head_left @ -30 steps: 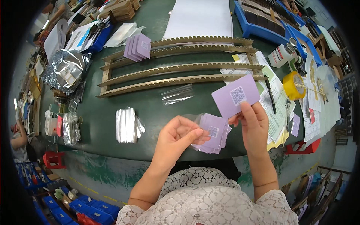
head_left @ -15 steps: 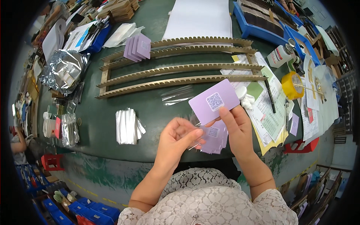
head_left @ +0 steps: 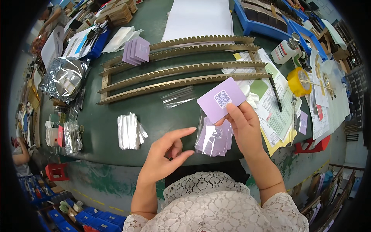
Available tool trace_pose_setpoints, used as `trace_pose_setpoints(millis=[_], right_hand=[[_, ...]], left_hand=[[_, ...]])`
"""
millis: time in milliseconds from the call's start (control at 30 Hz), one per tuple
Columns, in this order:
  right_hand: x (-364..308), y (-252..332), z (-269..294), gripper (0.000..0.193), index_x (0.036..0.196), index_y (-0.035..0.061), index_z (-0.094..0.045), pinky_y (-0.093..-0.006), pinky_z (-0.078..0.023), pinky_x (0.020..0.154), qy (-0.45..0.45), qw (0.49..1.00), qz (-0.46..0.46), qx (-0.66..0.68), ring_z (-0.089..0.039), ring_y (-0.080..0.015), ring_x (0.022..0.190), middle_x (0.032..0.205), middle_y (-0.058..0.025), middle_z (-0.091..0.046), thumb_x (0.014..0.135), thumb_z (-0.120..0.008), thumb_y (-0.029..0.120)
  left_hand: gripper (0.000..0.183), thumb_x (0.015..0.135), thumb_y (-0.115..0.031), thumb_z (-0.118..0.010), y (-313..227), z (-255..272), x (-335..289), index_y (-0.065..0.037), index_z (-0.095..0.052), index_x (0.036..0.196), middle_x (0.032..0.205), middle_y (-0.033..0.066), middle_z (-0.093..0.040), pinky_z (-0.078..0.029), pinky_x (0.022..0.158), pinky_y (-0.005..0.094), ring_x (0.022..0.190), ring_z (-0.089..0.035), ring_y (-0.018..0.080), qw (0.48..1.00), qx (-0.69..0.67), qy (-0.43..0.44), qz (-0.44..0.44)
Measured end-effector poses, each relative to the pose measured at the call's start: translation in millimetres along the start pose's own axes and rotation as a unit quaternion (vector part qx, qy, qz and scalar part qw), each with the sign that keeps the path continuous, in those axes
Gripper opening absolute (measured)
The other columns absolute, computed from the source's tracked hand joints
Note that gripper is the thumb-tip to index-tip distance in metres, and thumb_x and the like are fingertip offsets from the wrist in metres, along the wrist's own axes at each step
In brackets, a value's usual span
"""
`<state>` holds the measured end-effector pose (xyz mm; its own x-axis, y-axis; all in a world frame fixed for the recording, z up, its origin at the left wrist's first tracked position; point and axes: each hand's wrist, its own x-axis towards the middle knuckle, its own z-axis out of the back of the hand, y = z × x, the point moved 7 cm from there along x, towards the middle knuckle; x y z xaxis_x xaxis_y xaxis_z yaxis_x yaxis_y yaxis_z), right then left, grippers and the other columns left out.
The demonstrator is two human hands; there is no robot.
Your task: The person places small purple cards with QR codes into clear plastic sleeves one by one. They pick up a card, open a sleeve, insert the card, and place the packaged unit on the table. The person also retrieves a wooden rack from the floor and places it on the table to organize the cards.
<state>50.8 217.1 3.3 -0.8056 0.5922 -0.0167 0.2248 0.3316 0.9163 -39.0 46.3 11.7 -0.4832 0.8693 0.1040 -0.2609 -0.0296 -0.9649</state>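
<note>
Right hand (head_left: 244,129): thumb on the front of a purple card (head_left: 208,101), fingers curled behind, firm pinch at its lower right corner. Card is off the table (head_left: 98,133), tilted, printed square code facing up; in view it overlaps the far edge of a pile of purple cards (head_left: 218,145).

Left hand (head_left: 162,158): nothing gripped. Thumb and index finger spread wide apart, other fingers curled in. Thumb tip is just beside the pile's left edge; can't tell if it touches. Glossy clear film covers the top of the pile.

Left of that hand: stack of shiny clear sleeves (head_left: 129,131), fanned a bit on its right side. More loose sleeves (head_left: 178,97) lie flat between the hands and the notched metal rack (head_left: 181,70). A few purple cards stand tilted in the rack's far left part.

Right side: printed papers (head_left: 276,120) with a black pen (head_left: 275,94) on top, yellow tape roll (head_left: 295,83) near, white bottle (head_left: 283,53) beyond.
</note>
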Motion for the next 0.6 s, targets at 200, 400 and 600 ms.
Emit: trace_pose_setpoints(millis=[200,400,600], right_hand=[[-5,-9,-2,0.024,0.109,-0.0035,-0.054,-0.0265,-0.049,0.071,0.021,0.999,-0.027,-0.016,-0.064,-0.0151,0.076,0.092,-0.0094,-0.064,0.095,-0.051,0.016],[-7,0,1,0.022,0.108,-0.0034,-0.054,-0.0265,-0.049,0.07,0.0,1.0,-0.007,-0.015,-0.064,-0.015,0.076,0.091,-0.0088,-0.064,0.094,-0.052,0.014],[-7,-6,2,0.023,0.108,-0.0031,-0.054,-0.0269,-0.049,0.071,0.011,0.999,-0.023,-0.026,-0.064,-0.0151,0.076,0.09,-0.0094,-0.064,0.095,-0.05,0.015]], left_hand=[[0.036,0.068,-0.002,-0.075,-36,0,13,-0.013,-0.069,0.101,0.056,0.0006,-0.041,-0.034,0.047,0.0286,0.05,-0.04,0.0155,0.964,0.197,-0.049,-0.17],[0.028,0.069,-0.003,-0.074,-41,0,16,-0.014,-0.071,0.095,0.059,0.0011,-0.042,-0.035,0.046,0.0279,0.051,-0.043,0.0147,0.971,0.161,-0.098,-0.149],[0.029,0.066,0.0,-0.075,-36,-8,13,-0.014,-0.072,0.091,0.069,0.0003,-0.041,-0.035,0.046,0.0256,0.053,-0.042,0.0128,0.958,0.244,-0.019,-0.15]])
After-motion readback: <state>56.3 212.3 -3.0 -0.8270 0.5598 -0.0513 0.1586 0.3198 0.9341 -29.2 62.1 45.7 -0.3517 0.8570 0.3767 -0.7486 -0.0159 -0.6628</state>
